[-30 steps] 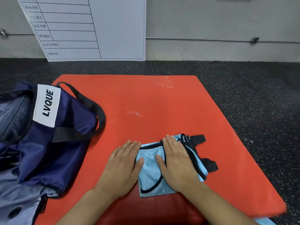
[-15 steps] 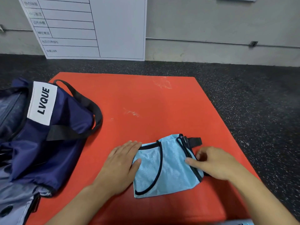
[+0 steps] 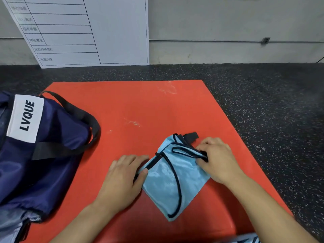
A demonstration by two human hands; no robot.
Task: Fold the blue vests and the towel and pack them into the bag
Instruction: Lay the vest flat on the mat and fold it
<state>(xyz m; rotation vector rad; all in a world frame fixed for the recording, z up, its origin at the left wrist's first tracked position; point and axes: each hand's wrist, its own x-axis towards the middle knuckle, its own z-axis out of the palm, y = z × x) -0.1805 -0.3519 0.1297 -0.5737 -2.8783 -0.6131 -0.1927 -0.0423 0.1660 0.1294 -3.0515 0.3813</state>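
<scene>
Since the earlier frames the right hand has left its flat press on the cloth and gone to the far right corner, and the folded blue vest has swung from lying square to lying cornerwise, one corner pointing toward the person.

The right hand's fingers are curled and pinch the dark-trimmed edge and strap end at that corner. Just beyond this pinch a black strap tab sticks out from under the folded layers. Across the vest from the pinch, the left hand lies with fingers nearly straight, its thumb pressing the vest's left corner and black binding down rather than closing round it.

The vest rests on the red mat, which lies on dark speckled floor. Well to the left of both hands, the navy bag sits partly on the mat's edge, its black handle looped toward the vest. At the near edge, below the right forearm, a scrap of more light blue cloth shows; which item it is cannot be told.

The vest looks thin, light, limp and slick, so its folds will likely slide open if lifted by one corner. It is better taken at opposite folded edges, with the loose straps trapped inside the grip.
</scene>
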